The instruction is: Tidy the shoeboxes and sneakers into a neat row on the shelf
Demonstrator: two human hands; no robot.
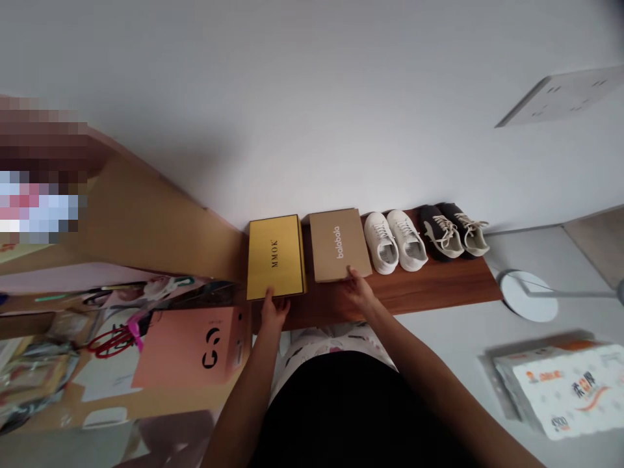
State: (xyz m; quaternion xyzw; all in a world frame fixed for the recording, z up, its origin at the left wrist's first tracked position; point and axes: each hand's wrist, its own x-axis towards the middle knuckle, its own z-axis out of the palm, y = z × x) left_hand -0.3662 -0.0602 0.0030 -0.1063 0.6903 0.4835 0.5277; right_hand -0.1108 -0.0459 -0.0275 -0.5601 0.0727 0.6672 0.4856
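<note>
Here, your left hand touches the yellow MMOK box and your right hand the tan balabala box, though whether either grips, you cannot tell.

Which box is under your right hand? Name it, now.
The tan cardboard box printed "balabala": the right hand touches its near edge. The yellow "MMOK" box beside it is the one at the left hand.

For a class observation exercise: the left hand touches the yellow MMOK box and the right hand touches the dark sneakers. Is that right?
No, the second part is wrong. The head view shows the right hand touching the tan balabala box. The left hand does touch the yellow MMOK box.
</note>
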